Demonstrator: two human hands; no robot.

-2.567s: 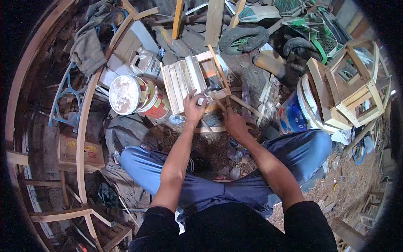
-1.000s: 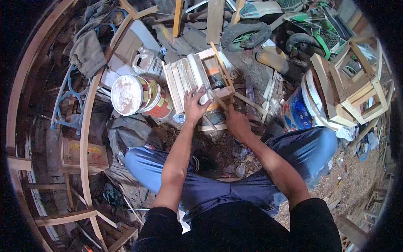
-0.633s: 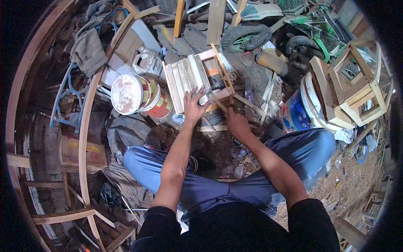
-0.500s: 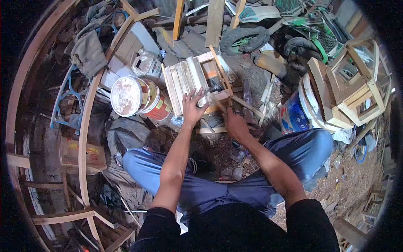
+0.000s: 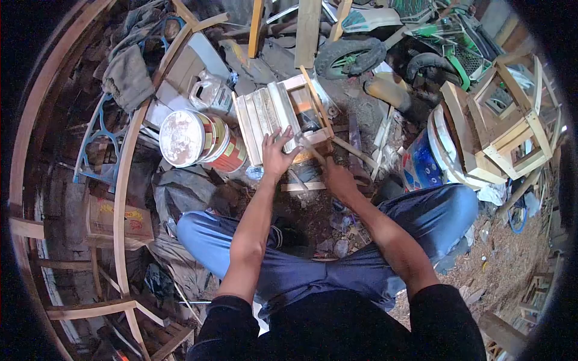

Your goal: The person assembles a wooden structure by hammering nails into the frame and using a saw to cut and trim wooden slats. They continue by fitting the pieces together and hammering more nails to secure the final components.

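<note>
A small wooden frame with pale slats [image 5: 257, 115] lies in front of me, its right part open between the bars. My left hand [image 5: 277, 153] rests on the lower right of the slats, fingers spread, thumb pointing right. Beside it, my right hand [image 5: 339, 180] is wrapped round the handle of a hammer [image 5: 312, 149]; the hammer's head is close to the left thumb, at the slats' edge. Whether the head touches the wood cannot be made out. Another wooden stick [image 5: 355, 151] extends right from the frame.
Paint buckets [image 5: 181, 138] stand left of the frame. At the right, a blue and white bucket [image 5: 423, 159] bears wooden frames [image 5: 512, 129]. A wheel [image 5: 350, 58] lies beyond. A long curved wooden bar [image 5: 122, 222] runs along the left, near a cardboard box [image 5: 118, 221].
My right hand and the hammer have shifted slightly, the hand a little lower. My left hand stays nearly in place on the slats.
</note>
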